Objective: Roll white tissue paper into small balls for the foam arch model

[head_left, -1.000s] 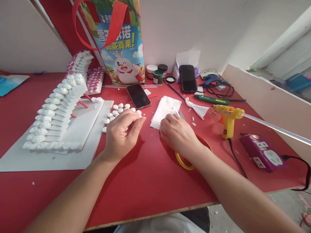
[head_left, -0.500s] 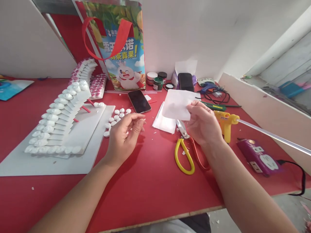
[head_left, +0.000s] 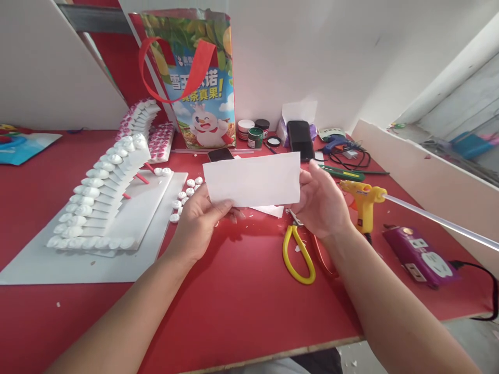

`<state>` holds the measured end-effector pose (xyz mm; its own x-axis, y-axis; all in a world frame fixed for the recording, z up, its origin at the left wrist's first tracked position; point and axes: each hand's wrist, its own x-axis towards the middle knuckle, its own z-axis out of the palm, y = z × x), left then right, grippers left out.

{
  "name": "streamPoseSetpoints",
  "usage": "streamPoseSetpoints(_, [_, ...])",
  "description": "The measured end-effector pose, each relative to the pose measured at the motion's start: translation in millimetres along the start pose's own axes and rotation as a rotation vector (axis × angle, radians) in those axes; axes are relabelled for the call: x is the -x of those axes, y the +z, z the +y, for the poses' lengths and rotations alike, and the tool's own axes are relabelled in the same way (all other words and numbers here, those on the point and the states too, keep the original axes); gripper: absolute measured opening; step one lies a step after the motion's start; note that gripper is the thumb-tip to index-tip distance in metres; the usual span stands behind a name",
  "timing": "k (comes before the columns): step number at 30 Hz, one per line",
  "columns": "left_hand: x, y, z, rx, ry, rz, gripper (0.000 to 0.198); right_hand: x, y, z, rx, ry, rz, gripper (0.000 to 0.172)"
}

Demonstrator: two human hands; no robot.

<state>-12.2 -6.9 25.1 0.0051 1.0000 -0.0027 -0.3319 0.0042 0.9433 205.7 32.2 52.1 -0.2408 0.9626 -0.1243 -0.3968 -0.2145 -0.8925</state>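
A rectangular sheet of white paper [head_left: 252,179] is held up above the table, its long side running left to right. My left hand [head_left: 198,218] pinches its lower left part, thumb in front and fingers behind. At the right edge is my right hand [head_left: 325,205], palm turned inward and thumb apart from the sheet; its fingertips touch the edge or lie partly behind it. Below the paper, more white paper [head_left: 268,210] shows on the table. Scissors [head_left: 298,254] with yellow and red handles lie by my right wrist, partly hidden by it.
On the left, a curved white stepped model [head_left: 101,192] edged with white rosettes stands on a white board [head_left: 23,270]. Small white rosettes [head_left: 183,196] lie beside my left hand. A yellow glue gun [head_left: 364,200], a purple power box [head_left: 421,257], paint jars [head_left: 255,137] and a printed bag [head_left: 202,88] surround the workspace.
My right hand has brought the paper left and towards me, and my left hand has taken hold of it. The right thumb has come off the sheet. The view has shifted slightly.
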Motion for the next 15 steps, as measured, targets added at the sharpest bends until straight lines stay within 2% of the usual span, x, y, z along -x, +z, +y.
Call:
streamPoseSetpoints(3, [-3, -5.5, 4, 0.042, 0.002, 0.066, 0.020, -2, -2, 0, 0.066, -0.029, 0.098, 0.044])
streamPoseSetpoints(6, [-8, -12.2, 9, 0.193, 0.010, 0.128, 0.011, -4, -6, 5, 0.252, -0.192, 0.208, 0.044])
streamPoseSetpoints(8, [-12, -16.4, 12, 0.295, 0.003, 0.123, 0.009, -4, -8, 6, 0.492, -0.323, 0.233, 0.040])
streamPoseSetpoints(10, [-14, -19.6, 12, 0.355, -0.017, 0.107, 0.007, 2, -6, 3, 0.861, -0.382, 0.240, 0.032])
streamPoseSetpoints(12, [-14, -21.2, 11, 0.370, -0.057, 0.115, 0.005, 16, 1, -4, 1.348, -0.299, 0.250, 0.024])
streamPoseSetpoints(14, [-14, -21.0, 11, 0.370, -0.087, 0.161, 0.005, 35, 10, -12, 1.845, -0.084, 0.241, 0.022])
streamPoseSetpoints(15, [-13, -20.3, 11, 0.377, -0.078, 0.190, 0.006, 46, 14, -15, 2.012, 0.020, 0.234, 0.024])
